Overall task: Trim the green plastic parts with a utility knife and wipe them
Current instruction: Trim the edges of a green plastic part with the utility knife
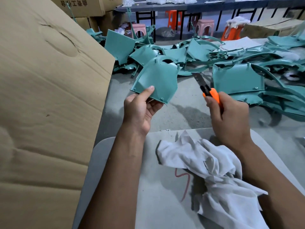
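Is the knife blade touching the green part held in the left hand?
No: the utility knife in the right hand is held apart from the green plastic part that the left hand grips, with bare floor showing between them.

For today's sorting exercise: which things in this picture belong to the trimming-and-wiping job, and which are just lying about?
Part of the job:
- green part, held by the left hand
- utility knife, gripped by the right hand, blade out
- white cloth
- pile of green parts

Just lying about:
- cardboard sheet
- cardboard boxes
- plastic stools
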A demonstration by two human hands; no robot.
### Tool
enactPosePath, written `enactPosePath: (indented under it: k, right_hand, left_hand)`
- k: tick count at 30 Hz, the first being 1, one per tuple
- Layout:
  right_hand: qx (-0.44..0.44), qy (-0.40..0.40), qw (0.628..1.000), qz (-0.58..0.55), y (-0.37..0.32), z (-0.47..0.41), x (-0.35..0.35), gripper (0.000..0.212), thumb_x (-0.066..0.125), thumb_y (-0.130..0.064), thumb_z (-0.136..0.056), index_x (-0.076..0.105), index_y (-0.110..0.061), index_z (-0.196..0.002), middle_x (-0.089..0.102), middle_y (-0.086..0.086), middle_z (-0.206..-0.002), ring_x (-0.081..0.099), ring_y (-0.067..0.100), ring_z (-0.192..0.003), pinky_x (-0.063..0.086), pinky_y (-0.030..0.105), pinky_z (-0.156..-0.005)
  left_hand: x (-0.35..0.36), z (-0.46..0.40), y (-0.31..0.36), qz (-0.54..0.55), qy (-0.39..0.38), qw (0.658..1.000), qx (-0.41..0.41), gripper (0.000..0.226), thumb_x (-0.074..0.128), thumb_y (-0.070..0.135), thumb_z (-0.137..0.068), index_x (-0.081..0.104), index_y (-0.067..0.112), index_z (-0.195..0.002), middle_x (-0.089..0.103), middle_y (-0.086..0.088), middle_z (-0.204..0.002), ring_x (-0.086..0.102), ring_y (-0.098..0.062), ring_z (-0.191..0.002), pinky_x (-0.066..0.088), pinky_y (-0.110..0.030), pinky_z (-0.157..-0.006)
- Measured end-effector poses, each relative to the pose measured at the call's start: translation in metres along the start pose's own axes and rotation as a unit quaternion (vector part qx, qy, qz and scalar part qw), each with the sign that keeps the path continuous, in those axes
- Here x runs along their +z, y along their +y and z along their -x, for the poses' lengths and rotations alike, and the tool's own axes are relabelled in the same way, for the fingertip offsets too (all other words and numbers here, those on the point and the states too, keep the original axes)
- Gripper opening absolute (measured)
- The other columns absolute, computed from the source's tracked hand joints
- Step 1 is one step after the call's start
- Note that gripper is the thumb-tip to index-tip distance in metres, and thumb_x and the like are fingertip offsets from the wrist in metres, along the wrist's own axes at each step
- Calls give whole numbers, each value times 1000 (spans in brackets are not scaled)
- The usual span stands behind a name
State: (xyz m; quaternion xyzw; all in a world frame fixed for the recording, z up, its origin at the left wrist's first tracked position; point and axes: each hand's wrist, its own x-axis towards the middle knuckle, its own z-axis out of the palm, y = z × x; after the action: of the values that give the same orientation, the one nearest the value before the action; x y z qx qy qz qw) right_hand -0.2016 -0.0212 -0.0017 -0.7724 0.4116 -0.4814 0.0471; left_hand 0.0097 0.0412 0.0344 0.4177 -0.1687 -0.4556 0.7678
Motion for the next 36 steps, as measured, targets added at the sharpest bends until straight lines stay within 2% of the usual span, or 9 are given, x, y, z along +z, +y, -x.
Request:
enactPosePath:
  k: [2, 5, 12, 15, 18, 23, 28, 33, 36]
  right_hand:
    - [-70, -8, 997, -16, -11, 3, -2, 43, 51, -39, -106, 47, -12, -73, 40, -3, -56, 38, 24, -48, 31, 40, -51]
    - [-113, -67, 991, -19, -25, 9, 5, 47, 49, -45, -104, 54, -7, -77, 42, -3, -61, 42, 29, -52, 37, 42, -49]
    - [-4, -47, 995, 89, -17, 6, 9, 45, 39, -53, -103, 39, -16, -78, 37, -3, -61, 42, 36, -56, 32, 42, -54]
    - [-62, -45, 996, 35, -17, 8, 6, 41, 46, -49, -106, 39, -20, -78, 31, -10, -60, 36, 28, -53, 28, 37, -51]
    - [-115, -87, 989, 39, -24, 12, 13, 42, 43, -50, -104, 46, -16, -80, 40, -3, -60, 41, 32, -51, 25, 34, -51]
    - [-29, -68, 996, 41, -15, 7, 9, 43, 43, -50, -106, 40, -17, -78, 34, -8, -59, 41, 34, -53, 24, 37, -53]
    - [-127, -101, 987, -11, -27, 10, 10, 44, 44, -48, -104, 48, -12, -78, 37, -6, -61, 35, 25, -51, 28, 35, -49]
    - [-24, -57, 997, 34, -17, 4, 9, 44, 44, -49, -107, 42, -15, -78, 39, -3, -60, 44, 35, -53, 30, 40, -51]
    - [-92, -61, 994, 9, -19, 7, 7, 43, 46, -47, -105, 46, -13, -78, 37, -6, -60, 39, 29, -49, 26, 35, -49]
  left_hand:
    - [3, 0, -3, -8, 9, 1000, 7, 12, 64, 2, -94, 65, -1, -106, 72, -10, -73, 69, -18, -59, 57, -25, -49]
    - [8, 3, -8, -18, 15, 1000, 6, 9, 64, 2, -95, 64, -1, -103, 70, -10, -71, 68, -16, -55, 56, -24, -48]
    - [5, 4, -7, -22, 32, 999, -7, 6, 64, 0, -94, 65, 1, -100, 70, -11, -73, 68, -17, -55, 55, -24, -46]
    - [4, 4, -8, -22, 37, 999, -13, 10, 64, 0, -94, 64, -2, -104, 69, -12, -73, 67, -17, -54, 56, -24, -47]
    - [3, 2, -8, -22, 32, 999, -17, 11, 64, -1, -94, 63, -3, -104, 70, -10, -67, 68, -16, -53, 56, -24, -47]
    - [-4, 2, -2, -11, 10, 999, -41, 4, 62, -2, -94, 64, -2, -98, 72, -10, -67, 70, -17, -56, 56, -24, -48]
    - [-3, 1, -3, -10, 4, 999, -35, 4, 63, -2, -94, 63, -3, -98, 71, -9, -64, 69, -16, -53, 55, -24, -47]
    - [-4, 2, -2, 5, -1, 999, -33, 4, 63, -2, -94, 65, -1, -98, 73, -10, -69, 71, -17, -58, 56, -24, -48]
    - [-2, 1, -1, 9, 3, 999, -31, 3, 63, -3, -94, 65, -1, -95, 73, -10, -68, 71, -16, -58, 57, -24, -49]
